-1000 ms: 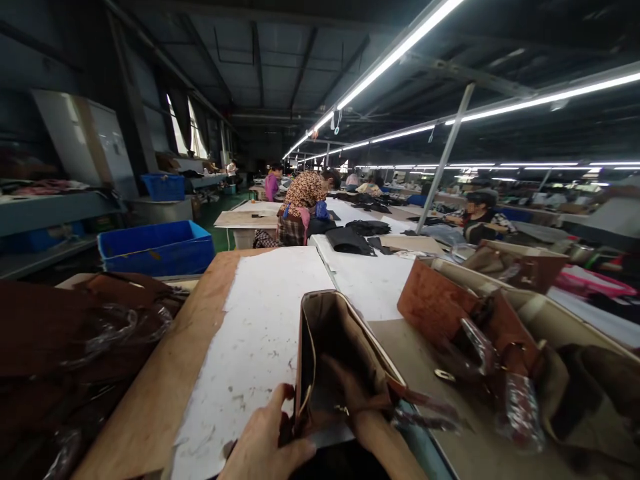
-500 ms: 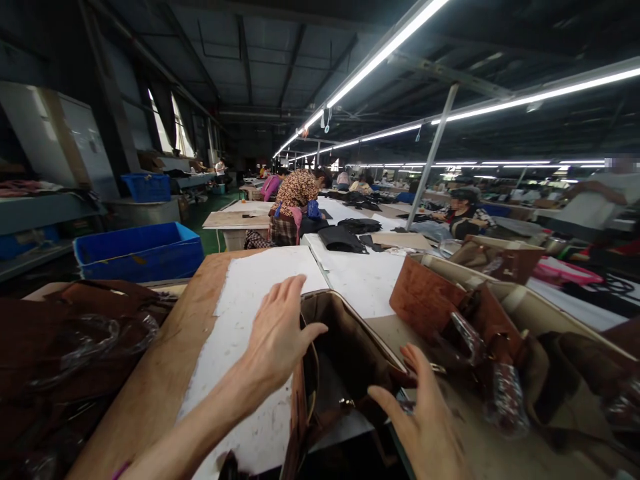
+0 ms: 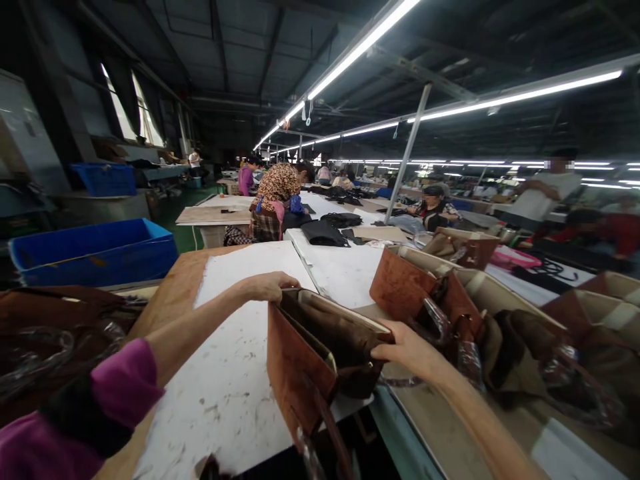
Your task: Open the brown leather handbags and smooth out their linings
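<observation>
A brown handbag with a dark lining stands on the table before me, its top open toward me. My left hand grips the far left corner of its rim, fingers bent over the edge. On the right side, my right hand pinches the rim between thumb and fingers. The bag's handle, partly in clear plastic wrap, hangs down the near side. Under the bag lie a white sheet and a black piece near the table's front edge.
More brown handbags with wrapped handles crowd the right side. Others lie at the left. A blue bin stands beyond them. Co-workers sit or stand farther off, one in a leopard-print top. A slanted pole rises ahead.
Both hands were apart with fingers spread over the bag; now they hold its rim. The bag has turned and its brown outer side shows. My view has shifted to the right.
</observation>
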A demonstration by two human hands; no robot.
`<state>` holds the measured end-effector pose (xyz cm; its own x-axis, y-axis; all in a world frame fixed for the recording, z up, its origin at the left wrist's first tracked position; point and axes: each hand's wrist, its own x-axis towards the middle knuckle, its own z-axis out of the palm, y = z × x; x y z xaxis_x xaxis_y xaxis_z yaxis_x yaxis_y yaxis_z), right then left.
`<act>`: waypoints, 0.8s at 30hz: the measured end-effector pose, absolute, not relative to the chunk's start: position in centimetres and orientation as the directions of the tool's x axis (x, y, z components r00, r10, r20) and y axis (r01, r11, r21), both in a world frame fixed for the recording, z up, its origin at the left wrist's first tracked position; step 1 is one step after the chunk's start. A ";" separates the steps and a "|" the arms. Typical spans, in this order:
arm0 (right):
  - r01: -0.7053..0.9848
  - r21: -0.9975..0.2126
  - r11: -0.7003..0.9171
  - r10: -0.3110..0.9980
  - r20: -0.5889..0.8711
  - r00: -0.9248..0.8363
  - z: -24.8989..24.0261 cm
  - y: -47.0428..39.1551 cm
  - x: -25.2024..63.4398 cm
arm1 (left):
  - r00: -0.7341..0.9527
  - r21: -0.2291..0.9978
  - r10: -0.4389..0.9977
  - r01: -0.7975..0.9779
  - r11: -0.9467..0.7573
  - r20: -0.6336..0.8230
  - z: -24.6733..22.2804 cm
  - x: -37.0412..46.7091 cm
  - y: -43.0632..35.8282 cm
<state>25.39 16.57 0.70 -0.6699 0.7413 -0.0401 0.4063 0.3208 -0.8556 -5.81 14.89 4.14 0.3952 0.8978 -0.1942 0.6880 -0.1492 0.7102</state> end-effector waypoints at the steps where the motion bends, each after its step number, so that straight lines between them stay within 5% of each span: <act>1: 0.386 -0.855 0.347 0.701 -0.037 -0.712 1.7 17.1 25.2 | 0.406 0.738 0.889 0.662 -0.128 -0.210 4.7 -6.2 13.9; 7: 0.251 -0.881 0.401 0.549 0.012 -0.836 3.5 19.7 23.0 | 0.362 0.692 0.925 0.696 -0.190 -0.111 5.5 -7.5 8.9; 14: 0.269 -0.922 0.279 0.592 -0.056 -0.804 -0.3 20.2 21.9 | 0.222 0.607 0.965 0.789 -0.092 -0.143 4.0 -7.8 9.3; 21: 0.278 -0.902 0.330 0.601 -0.026 -0.799 0.2 19.7 22.0 | 0.205 0.182 0.979 0.962 -0.203 0.012 5.3 -6.2 9.6; 24: 0.298 -0.897 0.326 0.628 -0.030 -0.777 -0.4 20.1 22.1 | 0.294 0.091 0.955 0.951 -0.297 0.038 5.9 -5.1 9.4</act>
